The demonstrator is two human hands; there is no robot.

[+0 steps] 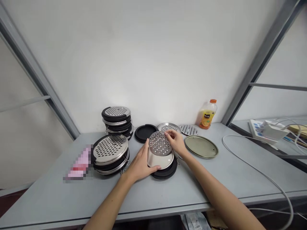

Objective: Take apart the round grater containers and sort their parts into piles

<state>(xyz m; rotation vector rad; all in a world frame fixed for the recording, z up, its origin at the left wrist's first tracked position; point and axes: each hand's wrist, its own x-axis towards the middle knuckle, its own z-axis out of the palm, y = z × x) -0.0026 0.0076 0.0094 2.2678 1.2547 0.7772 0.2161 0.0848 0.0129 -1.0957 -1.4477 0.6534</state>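
Near the middle of the table, my left hand [142, 162] grips a round metal rim piece [159, 162] by its left edge, thumb along the lower edge. My right hand [175, 140] pinches the upper right edge of a perforated metal disc [160, 143], which overlaps the upper part of the rim piece. Beneath them lies a black round base [165, 172]. Behind are a black ring-like disc [145, 133], another perforated metal disc [169, 127] and a slotted plate [188, 129]. An olive-coloured round lid [201, 146] lies to the right.
Two stacks of round graters stand at the left, one nearer [110, 149] and one farther [116, 111]. A pixelated pink item [80, 164] lies beside them. An orange-capped bottle [207, 115] stands near the wall. A white cable [257, 172] and power strip [261, 132] are at the right.
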